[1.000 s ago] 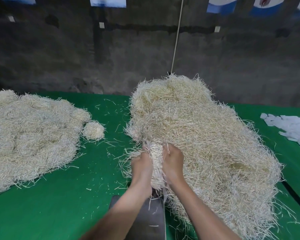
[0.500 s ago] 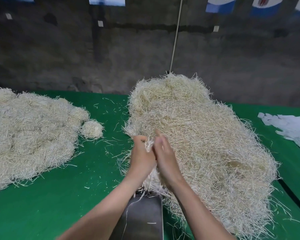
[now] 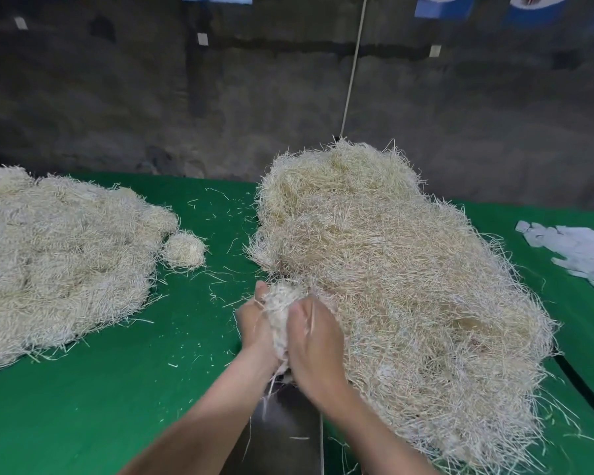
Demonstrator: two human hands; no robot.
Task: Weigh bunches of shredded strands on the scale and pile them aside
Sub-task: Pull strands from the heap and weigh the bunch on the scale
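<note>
Just above the scale (image 3: 285, 437), the left hand (image 3: 254, 323) and right hand (image 3: 318, 341) press a bunch (image 3: 282, 303) between curled fingers (image 3: 262, 289), seemingly packing it to weigh without spilling.

Your left forearm (image 3: 203, 416) and right forearm (image 3: 378, 430) show bare to the wrists, and your left hand (image 3: 254, 325) and right hand (image 3: 314, 337) are bare too (both a little blurred).

A rough workshop: bare concrete wall (image 3: 117, 108), green-covered worktable (image 3: 100, 389), big heaps of shredded strands (image 3: 391, 269).
</note>
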